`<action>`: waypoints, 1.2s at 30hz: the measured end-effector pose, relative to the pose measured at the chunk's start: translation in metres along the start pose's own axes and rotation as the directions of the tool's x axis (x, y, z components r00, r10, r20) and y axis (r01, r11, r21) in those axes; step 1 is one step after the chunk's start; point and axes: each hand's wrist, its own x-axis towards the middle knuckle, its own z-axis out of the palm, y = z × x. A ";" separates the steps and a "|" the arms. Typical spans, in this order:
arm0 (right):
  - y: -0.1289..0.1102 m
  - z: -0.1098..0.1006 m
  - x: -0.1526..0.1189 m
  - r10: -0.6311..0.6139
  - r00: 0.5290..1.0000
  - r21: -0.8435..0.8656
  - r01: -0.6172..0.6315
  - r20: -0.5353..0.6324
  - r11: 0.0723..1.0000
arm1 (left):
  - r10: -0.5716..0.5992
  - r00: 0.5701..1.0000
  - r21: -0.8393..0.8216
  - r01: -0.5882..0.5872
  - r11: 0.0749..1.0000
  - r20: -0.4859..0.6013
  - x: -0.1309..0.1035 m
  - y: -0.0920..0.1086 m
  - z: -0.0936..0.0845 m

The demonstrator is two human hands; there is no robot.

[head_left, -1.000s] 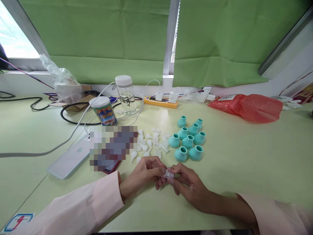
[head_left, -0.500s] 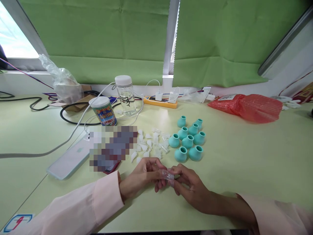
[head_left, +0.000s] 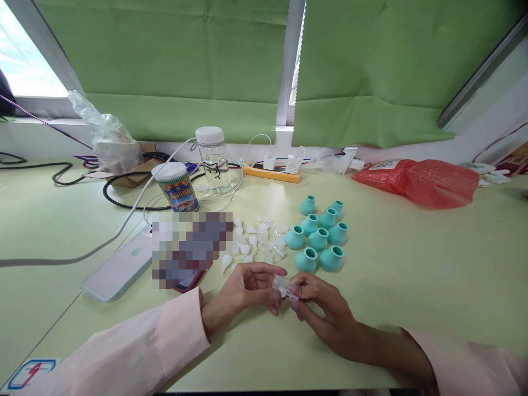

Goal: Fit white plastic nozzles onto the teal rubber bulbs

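Observation:
A small clear plastic piece (head_left: pixel 284 287) is between my hands, above the front of the table. My right hand (head_left: pixel 324 308) pinches its right end between thumb and fingers. My left hand (head_left: pixel 251 289) is at its left side, thumb and fingertips around that end, the forefinger stretched above it. Beyond my hands lie several white and clear plastic bits (head_left: pixel 251 242). To their right stand several turquoise bulb-shaped pieces (head_left: pixel 318 239) with open necks facing up.
Left of the bits are a dark phone (head_left: pixel 190 280) and a pale phone (head_left: pixel 119 264). Behind them stand a printed can (head_left: pixel 179 192), a lidded jar (head_left: pixel 214 165) and cables. An orange power strip (head_left: pixel 272 174) and a red bag (head_left: pixel 437 181) lie farther back.
The clear piece has turned and shows more between my hands. My left forefinger has straightened and lifted, and its other fingers have loosened a little. My right hand keeps its pinch.

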 end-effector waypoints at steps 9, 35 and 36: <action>0.000 0.000 0.000 0.004 1.000 -0.006 -0.004 0.001 1.000 | 0.090 0.994 0.340 -0.064 0.938 -0.061 -0.001 0.000 -0.002; 0.027 -0.088 0.019 0.277 0.961 -0.793 -0.165 0.005 0.586 | -0.034 0.997 0.068 0.040 0.997 -0.076 0.002 0.011 -0.008; 0.026 -0.089 0.019 0.275 0.961 -0.789 -0.168 0.002 0.591 | -0.035 0.995 0.069 0.042 0.997 -0.090 0.003 0.011 -0.009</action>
